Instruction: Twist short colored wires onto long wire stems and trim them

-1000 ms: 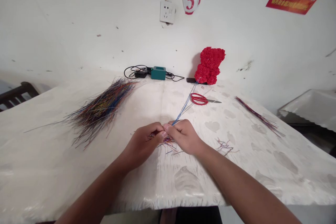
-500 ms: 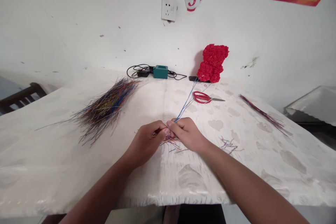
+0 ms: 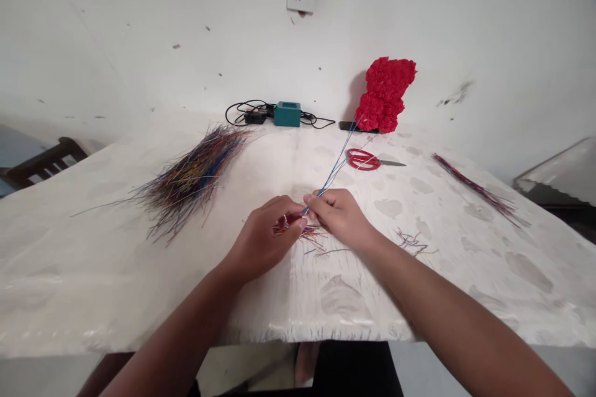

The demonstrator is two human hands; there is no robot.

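Several thin wires (image 3: 336,169), mostly blue with a pale one, run up and to the right from my hands. My right hand (image 3: 338,211) is closed around them, thumb pressed on the strands. Thumb and fingers of my left hand (image 3: 274,229) pinch the lower end of the same wires, close beside the right fingertips. Beneath the hands lies a small heap of short coloured wire pieces (image 3: 311,234), partly hidden by the left hand. Red-handled scissors (image 3: 365,160) rest just beyond the right hand, near the wires.
A large bundle of coloured wires (image 3: 195,173) lies to the left, a thinner bundle (image 3: 470,185) to the right. Wire scraps (image 3: 412,240) are scattered near my right forearm. Against the wall are a green box (image 3: 287,114) with black cables and a red flower-like figure (image 3: 384,96).
The view has tilted down slightly, so everything sits higher in the picture. My left fingertips have shifted onto the lower end of the blue wires; the right hand keeps its grip.
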